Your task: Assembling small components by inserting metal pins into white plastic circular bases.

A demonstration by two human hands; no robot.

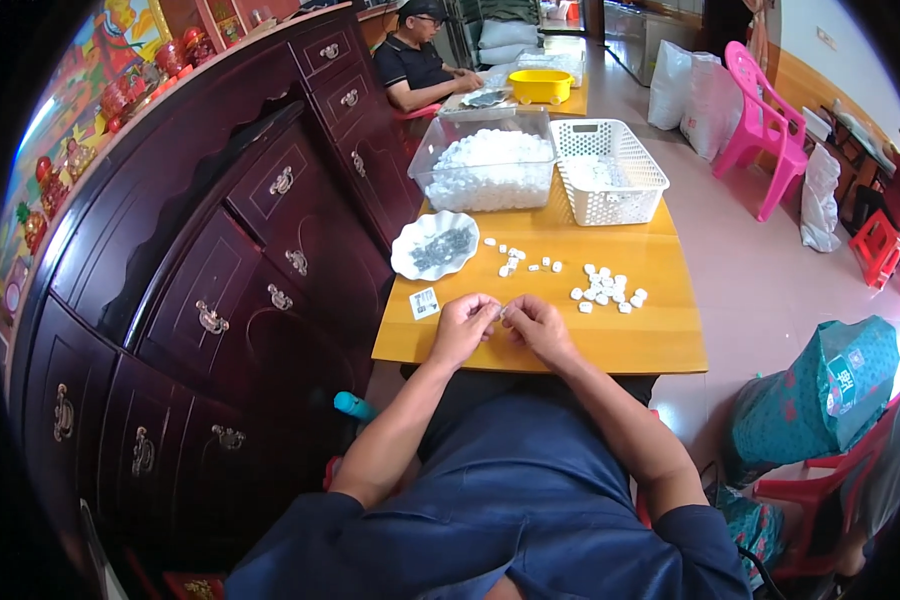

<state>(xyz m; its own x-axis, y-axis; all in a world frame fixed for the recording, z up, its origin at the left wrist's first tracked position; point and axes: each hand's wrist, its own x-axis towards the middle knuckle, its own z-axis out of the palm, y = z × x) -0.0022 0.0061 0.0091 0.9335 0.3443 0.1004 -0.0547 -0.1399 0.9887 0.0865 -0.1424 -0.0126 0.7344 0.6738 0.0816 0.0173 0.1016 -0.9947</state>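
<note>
A dark wooden cabinet [220,260] with brass drawer pulls fills the left side, running away along the wall. Beside it stands a yellow wooden table [660,330], its near edge at the person's lap. At the table's far end a second person sits with forearms on the tabletop beside a yellow tub [540,85]. Across the floor on the right stand a pink plastic chair [760,120] and several white sacks [685,90]; a teal bag [815,395] with a square label patch leans in the lower right, partly cut off by a red chair frame.

On the table, a clear plastic bin [485,160] holds a heap of small white parts, and a white lattice basket [610,170] stands just beside it. Nearer lies a white scalloped dish [435,245] holding small grey pieces too fine to make out. Two loose scatters of white caps [605,290] lie near the hands. A small printed card [424,302] lies flat near the table's left edge, just beside the left hand.

The left hand [462,325] and right hand [536,325] meet at the near table edge, fingers curled narrow, pinching a tiny white piece [502,313] between them; its shape is mostly hidden by the fingertips.
</note>
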